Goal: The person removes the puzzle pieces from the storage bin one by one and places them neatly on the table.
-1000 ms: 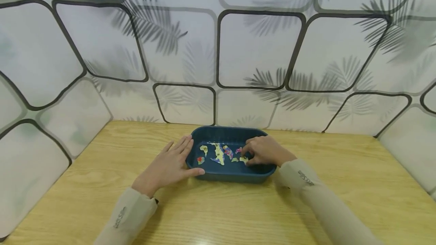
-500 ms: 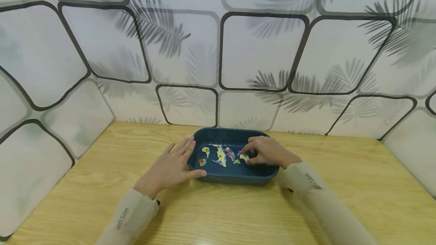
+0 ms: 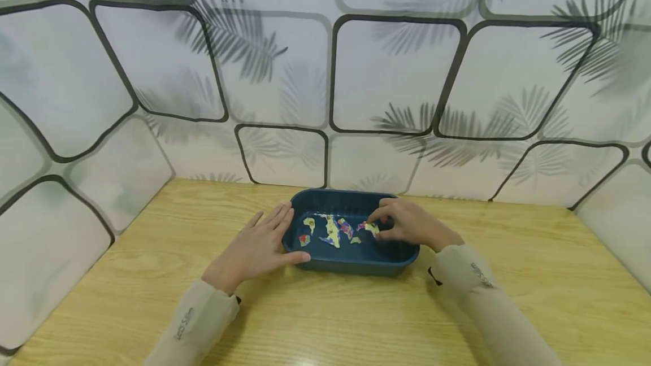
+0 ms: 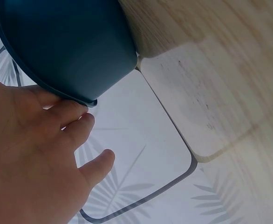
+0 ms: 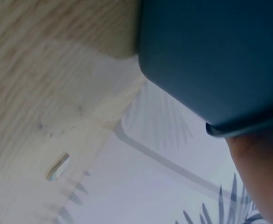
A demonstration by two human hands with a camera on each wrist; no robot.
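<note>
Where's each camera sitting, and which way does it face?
Head: worn on the head, facing forward and down at the blue tray and colored scraps; left hand, right hand and sleeves show.
Left wrist: on that wrist, facing the tray's outer side and patterned wall; the left hand shows.
Right wrist: on that wrist, facing tray, table and wall; some bare skin shows, lower right.
Both wrist views share tray, table and wall.

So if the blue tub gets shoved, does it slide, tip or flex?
Probably slides rather than tips: the tub is low and broad, sitting flat on the table. Likely fairly stiff, since it shows no visible bend where the left hand touches it. Perhaps light for its size: thin-looking walls, only small scraps inside.
</note>
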